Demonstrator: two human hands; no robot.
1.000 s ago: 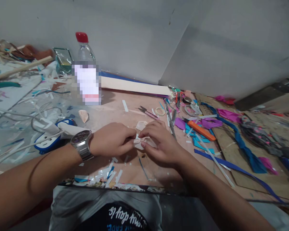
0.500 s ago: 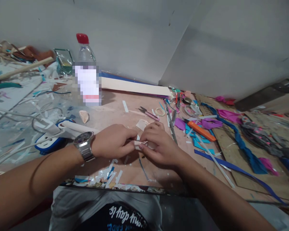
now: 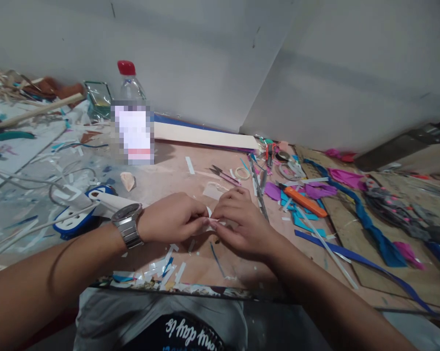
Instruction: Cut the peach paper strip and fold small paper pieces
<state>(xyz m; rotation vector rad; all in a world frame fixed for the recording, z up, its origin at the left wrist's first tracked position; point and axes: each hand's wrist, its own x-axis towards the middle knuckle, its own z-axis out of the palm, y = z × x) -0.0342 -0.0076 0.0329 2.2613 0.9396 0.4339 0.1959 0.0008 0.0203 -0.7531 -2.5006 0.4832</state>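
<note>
Near the front of the worktable, my left hand [image 3: 174, 217] and my right hand [image 3: 244, 222] meet fingertip to fingertip. Pinched between them is a small pale strip [image 3: 214, 220], mostly covered by the fingers; I cannot tell whether it is paper or cloth. Both hands are closed on it, thumbs underneath. Just beyond the fingers lies a cream-coloured scrap [image 3: 211, 190]. Behind that are pink-handled thread snips [image 3: 225, 176] and a roll of tape [image 3: 242, 173].
On the left stand a red-capped bottle [image 3: 128, 87] and a blue-and-white power strip [image 3: 75, 217] with cables. To the right lie an orange cutter [image 3: 306, 202], purple scraps and a blue ribbon [image 3: 362, 263]. Paper offcuts [image 3: 169, 273] litter the front edge.
My fingertips have come closer together, so less of the pale strip shows between them. The view has shifted slightly, with the table things sitting a little lower.
</note>
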